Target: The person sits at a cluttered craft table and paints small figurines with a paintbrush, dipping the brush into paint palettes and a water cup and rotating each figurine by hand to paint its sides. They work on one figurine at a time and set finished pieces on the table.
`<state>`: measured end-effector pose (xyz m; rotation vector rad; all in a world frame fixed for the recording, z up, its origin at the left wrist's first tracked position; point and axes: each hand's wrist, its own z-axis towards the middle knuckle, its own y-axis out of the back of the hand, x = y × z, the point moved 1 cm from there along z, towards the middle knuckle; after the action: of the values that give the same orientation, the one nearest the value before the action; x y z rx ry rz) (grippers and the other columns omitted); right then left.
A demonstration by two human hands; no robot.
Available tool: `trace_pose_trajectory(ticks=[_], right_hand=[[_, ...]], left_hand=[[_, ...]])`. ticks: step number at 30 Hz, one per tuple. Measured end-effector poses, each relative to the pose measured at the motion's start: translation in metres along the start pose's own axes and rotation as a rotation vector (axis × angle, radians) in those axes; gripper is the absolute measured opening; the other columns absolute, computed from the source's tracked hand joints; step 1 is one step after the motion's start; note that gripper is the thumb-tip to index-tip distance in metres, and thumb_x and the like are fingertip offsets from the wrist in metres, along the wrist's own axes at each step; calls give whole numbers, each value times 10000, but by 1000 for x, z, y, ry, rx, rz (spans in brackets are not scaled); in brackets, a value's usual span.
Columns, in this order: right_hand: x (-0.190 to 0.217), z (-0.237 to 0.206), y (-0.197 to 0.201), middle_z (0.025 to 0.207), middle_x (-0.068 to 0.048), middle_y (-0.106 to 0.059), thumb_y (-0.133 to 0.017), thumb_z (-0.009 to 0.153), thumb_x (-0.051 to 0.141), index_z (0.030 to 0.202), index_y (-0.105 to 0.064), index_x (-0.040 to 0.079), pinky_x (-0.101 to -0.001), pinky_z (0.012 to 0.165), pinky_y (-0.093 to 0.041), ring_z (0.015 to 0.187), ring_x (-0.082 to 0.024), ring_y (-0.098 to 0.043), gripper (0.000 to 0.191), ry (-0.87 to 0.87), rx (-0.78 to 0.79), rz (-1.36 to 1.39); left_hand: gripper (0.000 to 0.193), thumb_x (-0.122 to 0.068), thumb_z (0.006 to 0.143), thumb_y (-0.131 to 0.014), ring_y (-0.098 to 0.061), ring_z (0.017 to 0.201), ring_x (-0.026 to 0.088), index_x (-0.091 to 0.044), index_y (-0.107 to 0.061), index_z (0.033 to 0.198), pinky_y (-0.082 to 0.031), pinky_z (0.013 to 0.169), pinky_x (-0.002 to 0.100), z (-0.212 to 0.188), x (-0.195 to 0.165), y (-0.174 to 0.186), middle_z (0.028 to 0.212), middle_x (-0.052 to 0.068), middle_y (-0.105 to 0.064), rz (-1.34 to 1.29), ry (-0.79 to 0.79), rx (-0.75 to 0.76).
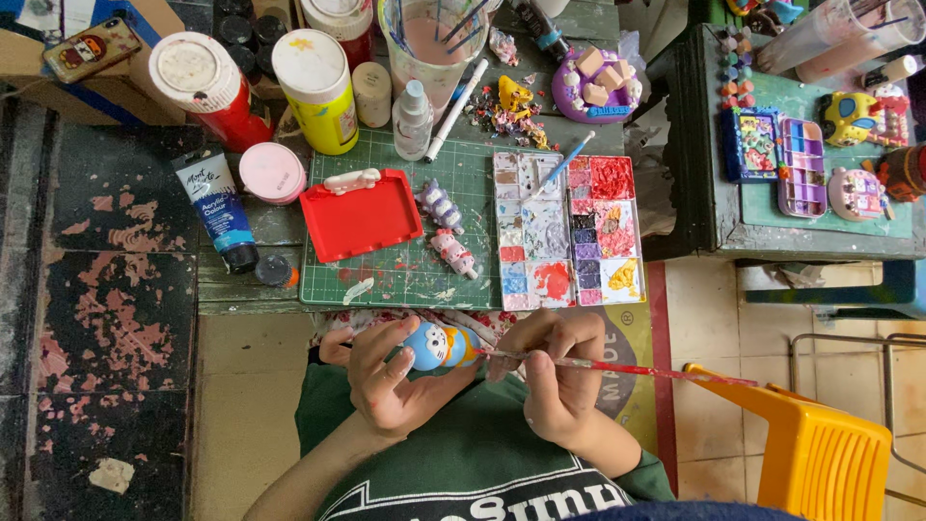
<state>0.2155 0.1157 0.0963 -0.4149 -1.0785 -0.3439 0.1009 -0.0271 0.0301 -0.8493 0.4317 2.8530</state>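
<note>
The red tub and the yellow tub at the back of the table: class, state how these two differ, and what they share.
The red tub has a red body, while the yellow tub has a yellow one. The red tub leans over toward the left in this view, whereas the yellow tub looks closer to upright. The red tub's lid shows dark smudges, but the yellow tub's lid carries a yellow smear. Both are round, white-lidded, closed and stand side by side.

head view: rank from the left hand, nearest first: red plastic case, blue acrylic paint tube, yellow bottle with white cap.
From the left hand, which holds a blue painted figurine:
1. Red plastic case, on the green cutting mat just above the hand.
2. Blue acrylic paint tube, lying off the mat at the table's left.
3. Yellow bottle with white cap, standing at the back.
</note>
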Motion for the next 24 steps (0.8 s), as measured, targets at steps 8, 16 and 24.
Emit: trace_pose_trajectory(ticks=[8,16,24], right_hand=[[-12,-9,-3,884,-177,-559,-454,1091,93,1111,-324,100,-239,515,-447,563,-127,-487,133,24,-138,141],[-16,-10,-5,946,-193,-579,-445,1089,62,1126,-306,100,-264,605,-525,631,-155,-587,149,102,11,15],[-5,-3,-7,1017,-235,-606,-458,1068,-12,1119,-268,93,-339,742,-623,791,-226,-714,223,128,185,-151]], left_hand=[[998,-212,732,-1021,-622,1164,276,-163,-373,1491,-581,918,377,1,-1,0,1358,131,-534,-34,29,10],[965,-274,722,-1001,-648,1113,293,-166,-392,1463,-573,889,398,-2,2,-1,1322,130,-571,-34,35,-4],[971,-324,755,-1000,-647,1057,277,-159,-370,1476,-562,854,377,-2,3,2,1331,152,-571,-23,1,4]])
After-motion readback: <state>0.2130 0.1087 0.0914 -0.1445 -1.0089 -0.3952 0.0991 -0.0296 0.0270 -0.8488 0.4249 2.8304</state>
